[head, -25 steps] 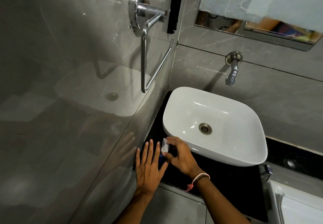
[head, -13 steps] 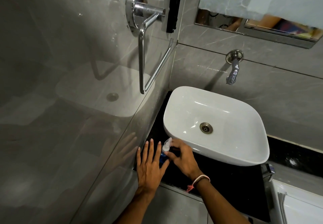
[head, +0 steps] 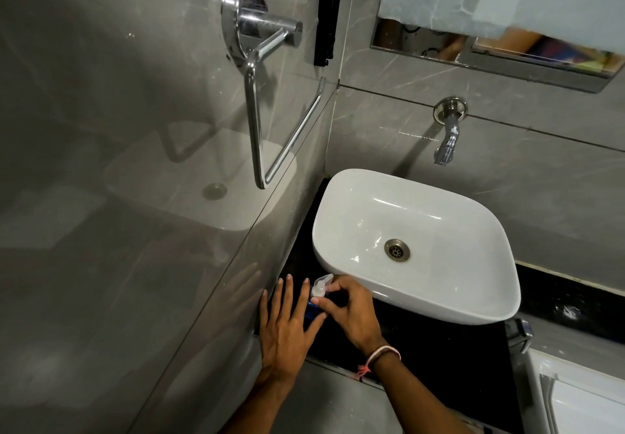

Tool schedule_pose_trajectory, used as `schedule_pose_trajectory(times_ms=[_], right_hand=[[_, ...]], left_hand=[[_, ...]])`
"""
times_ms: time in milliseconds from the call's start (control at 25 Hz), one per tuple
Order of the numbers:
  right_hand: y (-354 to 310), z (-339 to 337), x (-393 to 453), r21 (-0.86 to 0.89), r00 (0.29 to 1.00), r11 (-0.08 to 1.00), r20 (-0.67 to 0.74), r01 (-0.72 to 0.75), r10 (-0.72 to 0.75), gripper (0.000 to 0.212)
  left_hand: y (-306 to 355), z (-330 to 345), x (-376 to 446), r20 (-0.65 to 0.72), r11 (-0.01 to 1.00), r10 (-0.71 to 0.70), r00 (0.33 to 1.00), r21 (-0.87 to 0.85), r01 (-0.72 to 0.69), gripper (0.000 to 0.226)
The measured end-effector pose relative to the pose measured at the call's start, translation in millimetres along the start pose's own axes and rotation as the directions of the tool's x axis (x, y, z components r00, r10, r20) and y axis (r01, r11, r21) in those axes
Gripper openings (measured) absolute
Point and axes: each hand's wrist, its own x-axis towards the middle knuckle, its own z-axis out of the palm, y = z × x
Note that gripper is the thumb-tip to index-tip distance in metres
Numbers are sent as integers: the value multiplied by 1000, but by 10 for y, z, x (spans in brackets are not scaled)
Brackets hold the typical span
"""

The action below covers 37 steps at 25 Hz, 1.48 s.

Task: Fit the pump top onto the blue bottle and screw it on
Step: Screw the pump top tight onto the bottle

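Cross-threading looked the main risk: the right hand [head: 348, 312] pinched the pump [head: 320, 286] atop the bottle [head: 313, 312], which stood on the counter [head: 439, 359] beside the sink [head: 419, 305]. The left hand [head: 287, 328] lay flat with fingers spread against the bottle, gripping nothing, so a hard twist could have spun or tipped it

A white basin [head: 473, 301] sat on a black counter [head: 436, 362], its metal drain [head: 396, 249] near the middle of the bowl. Above it a chrome tap [head: 447, 132] stuck out of the grey tiled wall [head: 541, 196]. On the glossy side wall a chrome towel ring [head: 260, 95] hung from a round mount, and the basin showed faintly reflected there. A mirror [head: 507, 44] ran along the top right. A white fixture [head: 581, 399] filled the lower right corner.
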Motion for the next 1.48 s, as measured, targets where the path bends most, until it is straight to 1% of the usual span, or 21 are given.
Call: schedule_pose_trajectory(times_ms=[40, 80, 120, 160, 280, 400, 480, 600, 720, 800, 840, 920, 1040, 1200, 1360, 1480], right_hand=[[2, -6, -7, -2, 1000, 1000, -4, -3, 3, 34], [7, -6, -26, -14, 1000, 1000, 21, 24, -23, 40], [3, -6, -47, -44, 995, 997, 72, 68, -65, 48], [13, -7, -50, -69, 986, 990, 125, 121, -112, 51], [29, -70, 19, -165, 961, 961, 205, 223, -188, 34], [11, -110, 75, -271, 932, 906, 253, 326, -260, 28], [-7, -102, 92, -332, 918, 864, 256, 378, -303, 26], [-29, -94, 118, -348, 945, 883, 200, 316, -260, 33], [22, -78, 71, -265, 932, 907, 249, 328, -264, 41], [37, -63, 36, -210, 933, 924, 238, 321, -270, 36], [50, -48, 32, -212, 936, 922, 219, 323, -277, 32], [57, -21, 31, -269, 943, 908, 180, 323, -282, 26], [36, -32, 15, -299, 950, 904, 146, 307, -275, 27], [48, -43, 23, -235, 922, 904, 245, 356, -300, 32], [34, -46, 105, -299, 890, 852, 299, 430, -344, 25], [44, -33, 132, -359, 883, 812, 282, 461, -376, 19]], left_hand=[[3, -2, -1, 8, 1000, 2, 1000, 5, -2, 70], [2, -2, 1, 13, 1000, 3, 1000, 6, -4, 70], [-3, -2, 5, 15, 1000, 6, 1000, 6, -6, 70], [-12, -4, 9, 13, 1000, 8, 1000, 6, -8, 70], [-19, -12, 18, -6, 1000, 16, 1000, -1, -16, 70], [-10, 0, 27, -28, 1000, 2, 1000, -11, -2, 70], [0, 16, 33, -41, 1000, 11, 999, -2, -11, 69], [-10, 47, 25, -43, 1000, 26, 999, -5, -26, 67], [-26, 37, 30, -49, 999, 33, 998, -11, -33, 68], [-25, 27, 41, -49, 999, 33, 998, -11, -34, 65], [-21, 15, 47, -48, 1000, 27, 998, -10, -28, 65], [-20, 0, 58, -43, 1000, 16, 999, -15, -17, 67], [-24, 2, 59, -48, 999, 25, 999, -21, -26, 68], [-59, 8, 52, -49, 999, 44, 998, -20, -45, 68], [-76, 32, 62, -55, 999, 45, 997, -19, -46, 67], [-78, 74, 75, -74, 998, 56, 996, 15, -55, 67]])
